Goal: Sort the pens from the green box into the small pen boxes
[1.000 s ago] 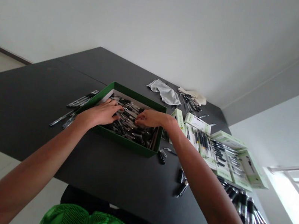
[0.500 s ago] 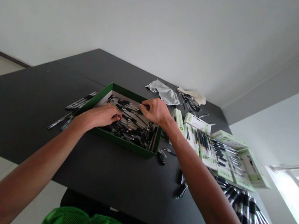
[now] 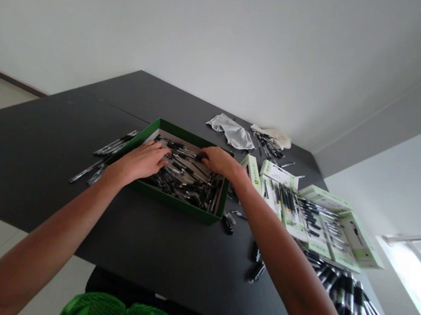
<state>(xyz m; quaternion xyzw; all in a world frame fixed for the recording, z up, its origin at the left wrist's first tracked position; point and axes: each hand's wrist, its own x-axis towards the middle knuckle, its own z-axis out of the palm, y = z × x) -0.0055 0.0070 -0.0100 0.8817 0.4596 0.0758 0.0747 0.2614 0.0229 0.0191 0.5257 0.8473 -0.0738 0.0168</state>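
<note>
left hand (image 3: 142, 161) lay loosely spread over black-and-clear plastic pens (image 3: 189, 191) inside green-walled rectangular box (image 3: 182, 207) on matte black desk (image 3: 156, 245); right hand (image 3: 218, 161) curled over pens near far wall; pinch could not be told

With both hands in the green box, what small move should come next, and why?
I'd probably have the right hand pinch one of the loose pens: they lie jumbled at various angles in the green box, that hand reaches toward them, and the left hand covers others. Whether the right holds one is hidden.
</note>
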